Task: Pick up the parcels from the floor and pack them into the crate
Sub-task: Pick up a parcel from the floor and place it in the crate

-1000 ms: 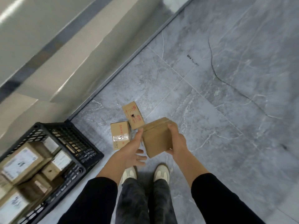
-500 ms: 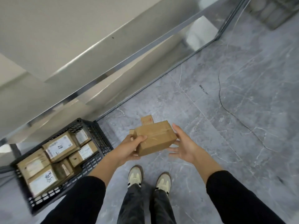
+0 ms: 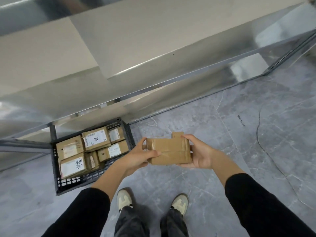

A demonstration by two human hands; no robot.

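A person in black sleeves is holding a taped brown cardboard parcel out in front of the body with both hands, above a grey marbled tile floor. The left hand is curling round the parcel's left end, thumb lying across the top face and fingers tucked underneath. The right hand is cupping the right end, palm open against the side and fingertips hooking over the far upper corner. Behind the held parcel, the corner of another small cardboard box is showing on the floor. To the left, a black plastic lattice crate is sitting on the floor under the edge of a metal shelving unit, already holding several labelled cardboard parcels packed side by side, two of them bearing handwritten marks. The held parcel is hanging clear of the crate, to its right. The person's pale sneakers are standing apart on the tiles below.
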